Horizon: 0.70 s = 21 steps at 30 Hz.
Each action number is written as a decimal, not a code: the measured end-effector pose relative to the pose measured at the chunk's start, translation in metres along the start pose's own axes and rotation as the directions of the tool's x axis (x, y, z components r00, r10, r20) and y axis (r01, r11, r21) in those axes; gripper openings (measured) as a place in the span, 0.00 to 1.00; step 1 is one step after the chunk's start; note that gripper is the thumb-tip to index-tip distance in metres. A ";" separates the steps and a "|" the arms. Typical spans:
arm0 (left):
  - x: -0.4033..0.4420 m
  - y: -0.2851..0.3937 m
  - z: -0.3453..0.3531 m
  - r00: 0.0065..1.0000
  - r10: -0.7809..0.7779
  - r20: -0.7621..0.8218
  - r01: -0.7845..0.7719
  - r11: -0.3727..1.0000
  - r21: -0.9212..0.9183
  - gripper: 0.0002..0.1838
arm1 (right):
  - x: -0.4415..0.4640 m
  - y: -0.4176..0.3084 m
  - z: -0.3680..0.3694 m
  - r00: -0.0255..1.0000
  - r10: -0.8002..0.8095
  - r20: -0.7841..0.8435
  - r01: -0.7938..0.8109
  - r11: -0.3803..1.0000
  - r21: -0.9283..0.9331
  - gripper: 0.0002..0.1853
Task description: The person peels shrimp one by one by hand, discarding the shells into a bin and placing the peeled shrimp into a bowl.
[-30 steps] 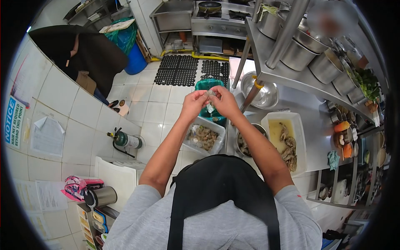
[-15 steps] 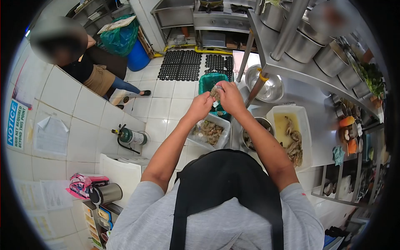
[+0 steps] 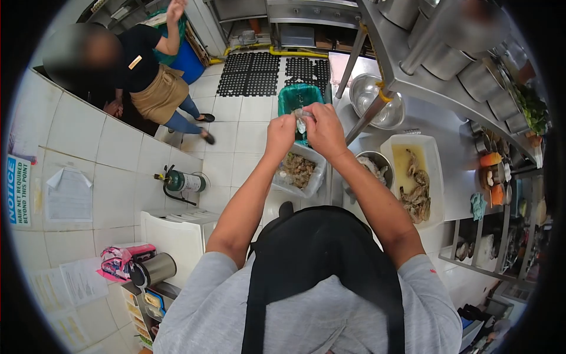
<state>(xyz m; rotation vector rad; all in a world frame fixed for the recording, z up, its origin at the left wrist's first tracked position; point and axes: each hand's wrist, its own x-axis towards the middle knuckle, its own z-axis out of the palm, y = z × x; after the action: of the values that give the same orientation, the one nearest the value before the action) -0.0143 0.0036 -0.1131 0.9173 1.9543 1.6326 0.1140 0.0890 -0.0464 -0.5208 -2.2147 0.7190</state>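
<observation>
A greyish shrimp (image 3: 301,115) is pinched between my two hands over the floor bins. My left hand (image 3: 281,133) is closed at its left end, and my right hand (image 3: 325,128) grips it from the right. Part of the shrimp is hidden by the fingers. Just below my hands stands a clear plastic container (image 3: 311,187) with a heap of shrimp scraps (image 3: 298,170). On the right, a steel bowl (image 3: 386,172) holds pale shrimp, partly behind my right forearm. Beside it, a white tub (image 3: 435,177) contains whole shrimp (image 3: 417,200) in yellowish liquid.
A bin with a green liner (image 3: 290,97) stands beyond my hands. An empty-looking steel bowl (image 3: 377,100) sits on the steel counter (image 3: 460,197), under a shelf of pots (image 3: 483,82). A co-worker (image 3: 154,88) stands at left, near a fire extinguisher (image 3: 183,180).
The shrimp now looks paler and is held at a different angle, my hands still together. The co-worker has come more into view, turned and raised one hand.
</observation>
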 end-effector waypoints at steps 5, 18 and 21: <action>0.006 -0.038 -0.005 0.957 -0.291 0.023 0.288 0.929 -0.233 0.18 | -0.013 0.005 0.023 0.985 0.133 -0.114 -0.138 0.990 -0.037 0.08; -0.018 -0.028 0.014 0.773 -0.382 0.506 0.629 0.561 -0.538 0.19 | -0.029 0.038 0.020 0.562 0.723 0.403 -0.657 0.094 0.748 0.12; -0.025 -0.016 0.022 0.796 -0.377 0.473 0.600 0.594 -0.536 0.19 | -0.033 0.037 0.010 0.541 0.732 0.415 -0.674 0.082 0.734 0.11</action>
<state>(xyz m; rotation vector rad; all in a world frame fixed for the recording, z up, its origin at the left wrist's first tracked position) 0.0150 -0.0006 -0.1357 0.2587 1.0949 1.5322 0.1329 0.0958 -0.0928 -1.0647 -1.0598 2.1401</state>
